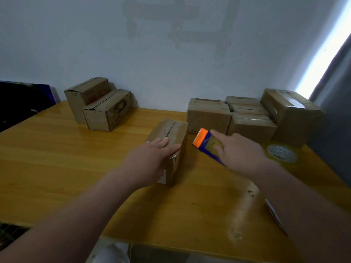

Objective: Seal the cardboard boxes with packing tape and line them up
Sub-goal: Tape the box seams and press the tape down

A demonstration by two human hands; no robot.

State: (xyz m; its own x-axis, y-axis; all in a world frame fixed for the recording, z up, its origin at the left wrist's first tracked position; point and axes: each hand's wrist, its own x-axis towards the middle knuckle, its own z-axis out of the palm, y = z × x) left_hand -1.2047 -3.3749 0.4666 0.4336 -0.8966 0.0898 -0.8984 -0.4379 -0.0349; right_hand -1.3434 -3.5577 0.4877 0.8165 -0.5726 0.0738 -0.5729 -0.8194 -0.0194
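Left grip point(152, 158) flat on box point(171, 130) mid-table point(76, 158), fingers straight, holding nothing. Right grip point(241, 154) spread loose over the orange-blue dispenser point(203, 139) just right of box, touching it, not clasped. Tape roll point(281, 153) beside right wrist. Other boxes point(237, 118) at the wall.

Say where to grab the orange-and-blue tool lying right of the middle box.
Take the blue body, not the orange end. The tool lies flat, orange end pointing away, its body running back under the right hand. So come from above and the near right, fingers across its width. The box under the left hand crowds its left side.
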